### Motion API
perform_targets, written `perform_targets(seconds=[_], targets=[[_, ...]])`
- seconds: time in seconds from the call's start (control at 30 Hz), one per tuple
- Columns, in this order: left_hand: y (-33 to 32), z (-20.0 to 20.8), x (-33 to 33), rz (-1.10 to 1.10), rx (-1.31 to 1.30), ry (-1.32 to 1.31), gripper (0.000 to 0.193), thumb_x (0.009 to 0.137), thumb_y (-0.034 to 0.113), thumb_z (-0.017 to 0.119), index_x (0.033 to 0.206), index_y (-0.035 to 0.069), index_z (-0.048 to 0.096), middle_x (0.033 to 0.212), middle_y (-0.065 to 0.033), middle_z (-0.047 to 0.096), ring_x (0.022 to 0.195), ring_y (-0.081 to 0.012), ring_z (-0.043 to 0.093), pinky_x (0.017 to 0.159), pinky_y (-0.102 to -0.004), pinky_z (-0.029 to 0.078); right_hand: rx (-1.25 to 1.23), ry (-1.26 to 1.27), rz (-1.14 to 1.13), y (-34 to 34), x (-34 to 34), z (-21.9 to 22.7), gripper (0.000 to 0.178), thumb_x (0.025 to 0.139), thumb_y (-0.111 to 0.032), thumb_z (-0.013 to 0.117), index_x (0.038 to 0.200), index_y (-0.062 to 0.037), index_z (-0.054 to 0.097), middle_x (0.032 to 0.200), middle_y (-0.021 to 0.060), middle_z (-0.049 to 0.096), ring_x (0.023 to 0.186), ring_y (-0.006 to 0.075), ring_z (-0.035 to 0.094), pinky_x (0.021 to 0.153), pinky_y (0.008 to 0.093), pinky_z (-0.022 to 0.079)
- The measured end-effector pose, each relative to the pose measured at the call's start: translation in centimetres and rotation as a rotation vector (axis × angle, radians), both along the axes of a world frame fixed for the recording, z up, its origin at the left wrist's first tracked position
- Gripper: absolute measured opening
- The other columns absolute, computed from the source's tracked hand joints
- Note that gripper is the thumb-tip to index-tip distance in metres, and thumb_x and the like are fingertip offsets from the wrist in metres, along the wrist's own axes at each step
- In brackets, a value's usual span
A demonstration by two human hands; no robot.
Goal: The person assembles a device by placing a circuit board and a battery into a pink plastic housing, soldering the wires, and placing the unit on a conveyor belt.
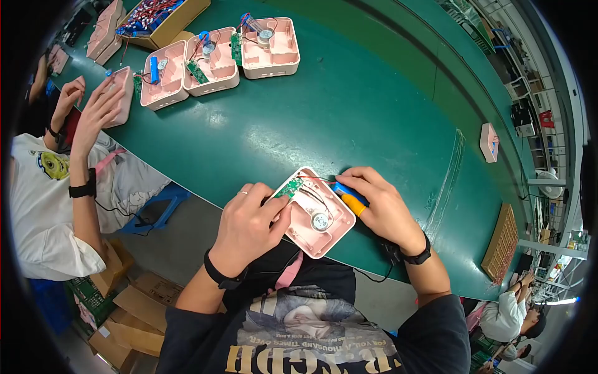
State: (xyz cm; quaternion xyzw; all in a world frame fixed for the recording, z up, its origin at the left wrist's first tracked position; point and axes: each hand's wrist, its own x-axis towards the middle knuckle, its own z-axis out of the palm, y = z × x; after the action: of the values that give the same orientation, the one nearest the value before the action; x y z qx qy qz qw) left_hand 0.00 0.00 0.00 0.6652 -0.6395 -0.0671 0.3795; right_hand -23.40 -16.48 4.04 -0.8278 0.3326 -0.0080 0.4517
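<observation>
the pink case sits at the near edge of the table, its lower corner reaching that edge. the left hand is curled, fingertips at the board; i cannot tell whether it grips. the right hand pinches the battery beside the rim. wide tabletop separates three cases.

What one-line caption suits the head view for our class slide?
Left hand touching a green circuit board at an open pink casing; right hand holding a blue wired part.
</observation>
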Motion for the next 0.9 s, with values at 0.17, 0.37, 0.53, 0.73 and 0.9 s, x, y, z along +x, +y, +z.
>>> perform_targets(seconds=[0.17,0.37,0.53,0.73,0.9], targets=[[-0.9,-0.9,-1.1,0.038,-0.063,0.054,0.012,0.084,0.005,0.084,0.093,0.002,0.078,0.086,-0.0080,0.060,0.074,-0.0272,0.064,0.063,-0.0388,0.053,-0.444,-0.052,0.114,0.9,-0.8,1.5,0.040,0.093,-0.011,0.080,0.132,-0.0065,0.075,0.150,0.0183,0.059,0.146,0.0443,0.051,0.118,0.0517,0.045],[0.6,-2.0,1.1,0.055,-0.118,0.079,0.012,0.083,0.005,0.085,0.092,0.002,0.077,0.086,-0.0082,0.060,0.073,-0.0277,0.063,0.063,-0.0395,0.052,-0.450,-0.026,0.192,3.9,3.8,1.1,0.043,0.091,-0.022,0.084,0.130,-0.0078,0.076,0.154,0.0205,0.054,0.152,0.0450,0.044,0.120,0.0529,0.043],[4.1,-1.6,4.3,0.066,-0.098,0.055,0.010,0.083,0.006,0.084,0.089,0.003,0.077,0.084,-0.0073,0.057,0.074,-0.0261,0.064,0.062,-0.0390,0.054,-0.371,-0.051,0.198,7.6,7.2,-0.2,0.049,0.089,-0.031,0.087,0.132,-0.0095,0.076,0.160,0.0215,0.050,0.154,0.0465,0.040,0.122,0.0551,0.040],[6.6,-0.7,6.8,0.064,-0.044,0.051,0.012,0.083,0.005,0.084,0.092,0.002,0.077,0.086,-0.0081,0.059,0.075,-0.0270,0.064,0.063,-0.0394,0.053,-0.530,0.028,0.234,10.5,10.4,0.4,0.047,0.088,-0.032,0.088,0.129,-0.0112,0.078,0.161,0.0212,0.049,0.155,0.0507,0.035,0.123,0.0606,0.036],[7.1,-0.4,7.2,0.069,-0.048,0.054,0.012,0.082,0.004,0.084,0.092,0.001,0.078,0.086,-0.0085,0.060,0.075,-0.0274,0.064,0.064,-0.0392,0.052,-0.562,-0.029,0.282,9.9,10.6,1.6,0.042,0.089,-0.026,0.086,0.128,-0.0111,0.079,0.153,0.0198,0.058,0.148,0.0466,0.049,0.116,0.0566,0.045]])
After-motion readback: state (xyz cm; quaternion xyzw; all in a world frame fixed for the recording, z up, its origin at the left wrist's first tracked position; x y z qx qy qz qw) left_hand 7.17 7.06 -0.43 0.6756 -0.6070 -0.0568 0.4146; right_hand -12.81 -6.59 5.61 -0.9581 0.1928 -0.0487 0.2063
